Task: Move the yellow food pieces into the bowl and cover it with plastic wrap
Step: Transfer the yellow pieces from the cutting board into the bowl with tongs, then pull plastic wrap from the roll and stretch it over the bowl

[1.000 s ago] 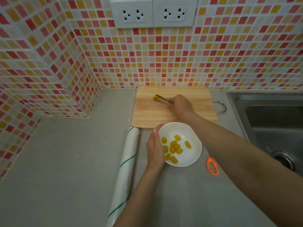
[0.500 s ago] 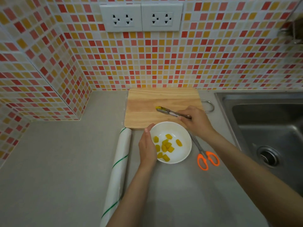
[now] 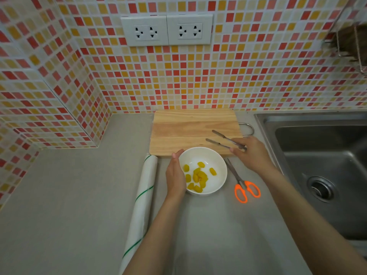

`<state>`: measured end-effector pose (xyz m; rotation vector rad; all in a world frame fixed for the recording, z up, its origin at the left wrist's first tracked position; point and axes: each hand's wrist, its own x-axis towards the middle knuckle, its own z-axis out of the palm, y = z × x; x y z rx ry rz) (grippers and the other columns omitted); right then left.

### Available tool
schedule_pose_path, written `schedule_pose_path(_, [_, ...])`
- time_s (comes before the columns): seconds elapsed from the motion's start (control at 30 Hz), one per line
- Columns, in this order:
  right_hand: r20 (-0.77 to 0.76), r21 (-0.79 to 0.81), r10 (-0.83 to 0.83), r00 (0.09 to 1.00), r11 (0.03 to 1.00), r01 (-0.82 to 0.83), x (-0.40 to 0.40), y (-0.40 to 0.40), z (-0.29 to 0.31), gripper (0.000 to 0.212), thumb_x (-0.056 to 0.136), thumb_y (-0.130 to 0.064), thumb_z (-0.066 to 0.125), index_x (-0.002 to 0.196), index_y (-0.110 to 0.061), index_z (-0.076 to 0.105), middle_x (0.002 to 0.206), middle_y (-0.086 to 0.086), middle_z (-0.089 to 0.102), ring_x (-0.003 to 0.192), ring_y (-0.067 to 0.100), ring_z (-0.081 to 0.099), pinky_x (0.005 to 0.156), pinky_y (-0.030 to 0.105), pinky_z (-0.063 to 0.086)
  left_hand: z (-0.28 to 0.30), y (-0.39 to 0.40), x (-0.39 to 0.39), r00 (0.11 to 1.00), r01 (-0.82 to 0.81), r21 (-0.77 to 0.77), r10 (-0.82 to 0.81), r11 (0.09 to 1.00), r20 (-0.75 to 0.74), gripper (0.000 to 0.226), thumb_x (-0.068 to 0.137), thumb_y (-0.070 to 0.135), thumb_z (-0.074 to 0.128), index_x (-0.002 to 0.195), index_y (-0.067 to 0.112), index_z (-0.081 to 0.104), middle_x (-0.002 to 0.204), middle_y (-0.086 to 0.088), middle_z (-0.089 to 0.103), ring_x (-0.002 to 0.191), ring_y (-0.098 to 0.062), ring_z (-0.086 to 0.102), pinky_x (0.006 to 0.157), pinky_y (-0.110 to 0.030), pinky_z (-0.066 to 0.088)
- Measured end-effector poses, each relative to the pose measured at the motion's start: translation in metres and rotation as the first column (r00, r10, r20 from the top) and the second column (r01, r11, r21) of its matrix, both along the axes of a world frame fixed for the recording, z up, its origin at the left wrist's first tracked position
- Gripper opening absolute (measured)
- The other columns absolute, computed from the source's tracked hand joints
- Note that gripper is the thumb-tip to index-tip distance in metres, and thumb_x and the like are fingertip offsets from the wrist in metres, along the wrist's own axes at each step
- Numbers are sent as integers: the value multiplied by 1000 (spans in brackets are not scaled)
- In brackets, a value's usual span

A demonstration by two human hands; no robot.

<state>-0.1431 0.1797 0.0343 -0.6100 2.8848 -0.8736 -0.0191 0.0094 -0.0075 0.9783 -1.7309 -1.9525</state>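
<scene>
Since a moment ago our tongs (image 3: pixel 224 140) have let go their last yellow piece and now stand spread and bare over the wooden cutting board (image 3: pixel 190 128). Our right hand (image 3: pixel 251 153) grips their handle end. Our left hand (image 3: pixel 175 176) cups the white bowl's (image 3: pixel 219 165) left rim, fingers straight. The yellow food pieces (image 3: pixel 197 177) lie inside the bowl. The plastic wrap roll (image 3: pixel 142 203) lies just left, orange-handled scissors (image 3: pixel 241 184) just right.

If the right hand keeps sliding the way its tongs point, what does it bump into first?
Probably nothing soon. The right hand holds the tongs, open and empty, aimed up-left across the bare cutting board. The tiled wall comes next; height above the board is unclear.
</scene>
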Motion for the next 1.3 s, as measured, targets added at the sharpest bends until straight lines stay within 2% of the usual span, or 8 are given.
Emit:
schedule_pose_path(0.23, [-24,124,-194,981,973,195,-29,-37,-27,25,85,-31,62,99,-12,70,104,19,62,97,39,58,86,43,45,3,-10,6,998,43,23,-42,999,-49,44,99,42,20,122,31,56,130,3,58,121,-14,53,106,-36,39])
schedule_pose_path(0.4, [-63,205,-184,981,960,193,-33,-41,-40,30,84,-29,62,109,-13,68,110,20,57,107,39,52,90,45,43,19,-50,44,995,40,-439,-78,898,-69,36,99,28,36,129,20,54,131,7,56,121,-2,49,100,-4,33])
schedule_pose_path(0.63, [-96,306,-113,989,942,138,-28,-38,-31,46,86,-37,58,124,-12,55,118,23,52,112,40,48,91,48,40,-6,-111,114,945,276,-598,-98,753,313,52,98,20,41,146,8,27,153,-2,27,142,-12,22,115,-24,13])
schedule_pose_path(0.73, [-209,23,-98,973,994,105,7,-55,-7,44,85,-29,60,126,-11,54,116,22,54,112,39,49,94,46,38,-23,-110,128,851,429,-533,-128,729,510,50,99,25,36,146,11,26,159,-6,15,147,-17,7,117,-27,2])
schedule_pose_path(0.83, [-275,-228,174,946,944,-240,86,-86,4,32,87,-20,53,116,-10,62,105,16,60,100,32,57,87,37,44,-30,-100,132,823,480,-520,-159,706,545,45,100,28,32,144,18,34,159,-6,12,148,-18,3,118,-37,-3])
schedule_pose_path(0.93, [78,-299,419,905,875,-380,159,-117,-18,35,90,-18,46,122,-9,57,102,16,59,92,29,59,82,30,44,-27,-90,130,826,471,-518,-150,714,544,44,100,30,31,144,22,34,159,-4,14,148,-18,3,117,-42,-5])
schedule_pose_path(1.07, [722,-454,241,649,872,181,204,-144,-45,25,91,-10,47,110,0,61,109,23,66,102,36,63,92,43,51,-21,-74,132,858,420,-510,-147,751,492,45,100,25,32,145,21,31,157,-1,23,147,-17,9,117,-42,-4])
schedule_pose_path(1.3, [737,-554,62,673,625,549,210,-140,-26,19,83,-10,65,64,-13,62,73,13,67,68,23,60,73,42,53,0,-52,138,989,140,-345,-116,928,89,48,96,26,44,143,30,35,144,17,39,117,22,42,88,6,30])
